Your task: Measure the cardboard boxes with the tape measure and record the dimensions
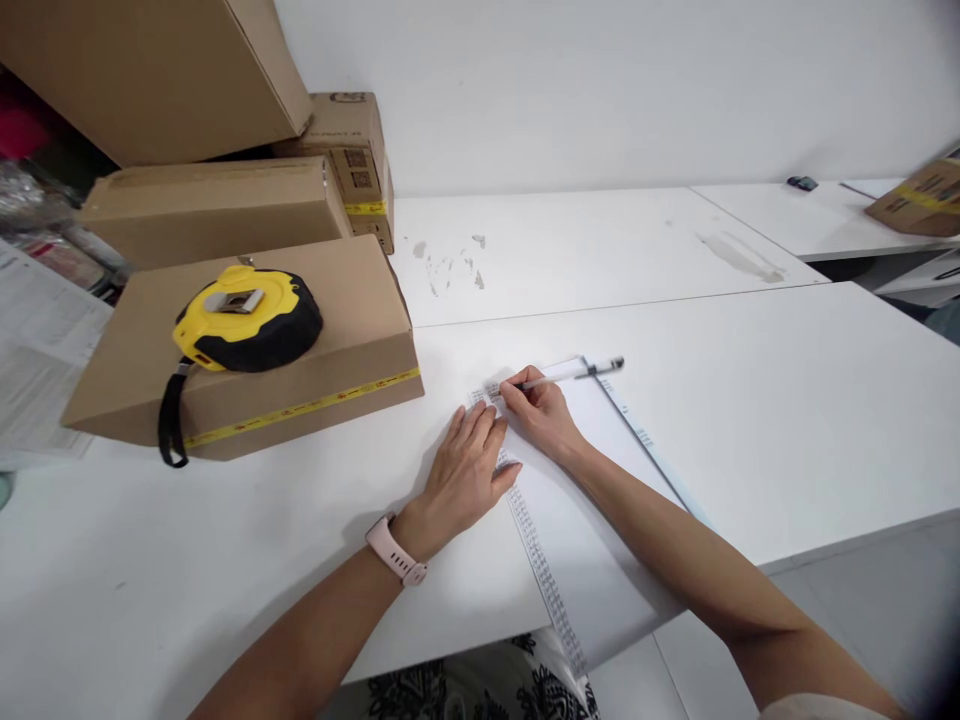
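Observation:
A pen with a clear barrel and dark cap end is pinched in my right hand, its tip down at the upper left part of a white sheet of paper. Rows of small dark print or writing run along the sheet's left edge. My left hand lies flat over that edge, fingers stretched out and thumb apart, holding nothing. A pink watch band circles my left wrist. Under the sheet, a light blue edge shows on the right side.
A brown cardboard box with yellow tape stands at left, a yellow and black tape measure on top. More boxes are stacked behind it. Printed papers lie far left. Another box sits far right on the white table.

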Demonstrator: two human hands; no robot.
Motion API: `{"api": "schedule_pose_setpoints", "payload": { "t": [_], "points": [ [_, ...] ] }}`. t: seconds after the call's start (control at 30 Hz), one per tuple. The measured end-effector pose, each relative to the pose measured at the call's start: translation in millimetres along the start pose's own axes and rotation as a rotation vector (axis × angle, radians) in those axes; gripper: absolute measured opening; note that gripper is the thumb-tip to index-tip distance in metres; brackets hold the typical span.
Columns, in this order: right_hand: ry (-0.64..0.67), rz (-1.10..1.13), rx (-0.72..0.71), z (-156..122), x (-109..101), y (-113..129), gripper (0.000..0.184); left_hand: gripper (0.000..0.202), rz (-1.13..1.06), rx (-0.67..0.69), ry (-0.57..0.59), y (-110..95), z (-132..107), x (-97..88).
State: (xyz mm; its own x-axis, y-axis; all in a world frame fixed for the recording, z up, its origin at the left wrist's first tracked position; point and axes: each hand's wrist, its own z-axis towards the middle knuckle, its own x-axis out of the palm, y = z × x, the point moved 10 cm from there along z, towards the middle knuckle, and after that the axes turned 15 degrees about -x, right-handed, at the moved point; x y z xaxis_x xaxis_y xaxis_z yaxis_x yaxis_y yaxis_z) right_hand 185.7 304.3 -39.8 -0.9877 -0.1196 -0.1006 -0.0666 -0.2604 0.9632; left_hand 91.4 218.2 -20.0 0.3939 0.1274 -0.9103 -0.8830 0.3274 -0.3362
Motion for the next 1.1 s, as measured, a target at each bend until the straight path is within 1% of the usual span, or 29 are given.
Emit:
{"api": "schedule_pose_setpoints", "payload": {
  "t": [0.1, 0.17, 0.23, 0.33, 0.43, 0.53, 0.67, 0.87, 0.93, 1.1],
  "points": [
    [0.022, -0.076, -0.007, -1, -1, 3, 0.02, 0.046, -0.004, 0.005, -0.013, 0, 0, -0.6],
    [0.04, -0.078, -0.028, 0, 0, 5, 0.017, 0.045, 0.001, 0.002, -0.022, 0, -1, -0.4],
    [0.041, -0.041, -0.029, 2, 1, 4, 0.022, 0.044, 0.009, -0.002, -0.03, 0, -1, -0.3],
    [-0.004, 0.034, -0.027, 4, -1, -1, 0.029, 0.043, 0.005, -0.005, -0.031, 1, -2, -0.6],
    [-0.024, 0.052, -0.023, 5, -2, -5, 0.031, 0.042, -0.009, -0.003, -0.023, 0, -2, -1.3],
    [-0.019, -0.018, -0.031, 5, -4, -5, 0.03, 0.041, -0.012, -0.005, -0.024, 0, -2, -2.4],
    [0.003, -0.124, -0.087, 7, -5, 3, 0.023, 0.041, -0.027, -0.004, -0.024, 0, -2, -3.1],
    [0.038, -0.19, -0.131, 9, -4, 9, 0.02, 0.039, -0.03, -0.011, -0.024, 0, -1, -3.6],
    [0.033, -0.166, -0.122, 8, -4, 9, 0.02, 0.038, -0.035, -0.011, -0.015, 0, -1, -2.9],
    [0.039, 0.005, -0.091, 8, 2, 6, 0.022, 0.039, -0.037, -0.013, -0.006, 2, -2, -0.8]
  ]
}}
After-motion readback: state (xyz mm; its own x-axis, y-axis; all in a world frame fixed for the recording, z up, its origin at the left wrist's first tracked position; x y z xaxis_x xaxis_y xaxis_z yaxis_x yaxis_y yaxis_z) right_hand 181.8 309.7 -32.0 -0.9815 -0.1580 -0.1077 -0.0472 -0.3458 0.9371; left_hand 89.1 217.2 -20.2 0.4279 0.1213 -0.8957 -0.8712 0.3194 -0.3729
